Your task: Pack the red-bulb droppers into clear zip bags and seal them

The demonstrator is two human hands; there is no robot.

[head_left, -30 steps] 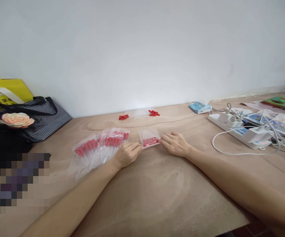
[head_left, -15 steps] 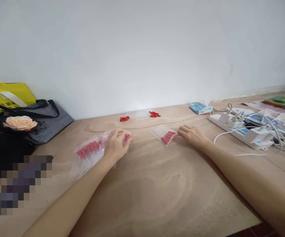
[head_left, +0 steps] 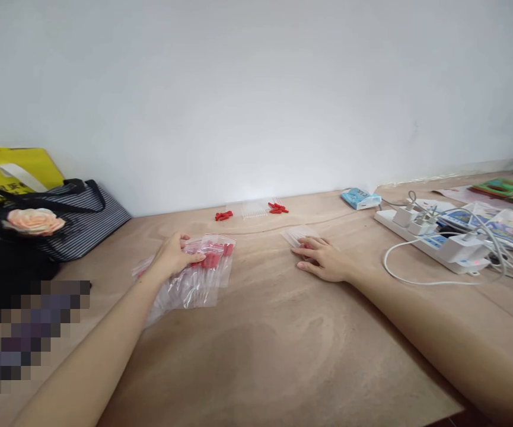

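Observation:
My left hand [head_left: 172, 258] rests over the left part of a pile of clear plastic zip bags [head_left: 196, 290], thumb and fingers apart. Inside these bags are thin clear sticks with red ends [head_left: 212, 260]. To the right, my right hand [head_left: 324, 259] lies with fingers spread on a single clear bag [head_left: 298, 235]. That bag holds similar thin sticks, and the hand covers most of their red ends. Farther back, near the wall, lie two small groups of red pieces [head_left: 223, 216] with several clear sticks [head_left: 256, 210] between them.
At the right are a white power strip [head_left: 389, 220] with plugs and cables, and a blue packet [head_left: 360, 198]. A striped bag [head_left: 98, 219], a yellow bag [head_left: 38, 163] and a peach fabric flower [head_left: 36, 222] stand at the left. A pale wall closes off the back.
My left hand has shifted left across the pile, uncovering the bags at its right end. My right hand has moved from the single bag's right edge onto its top, fingers spreading.

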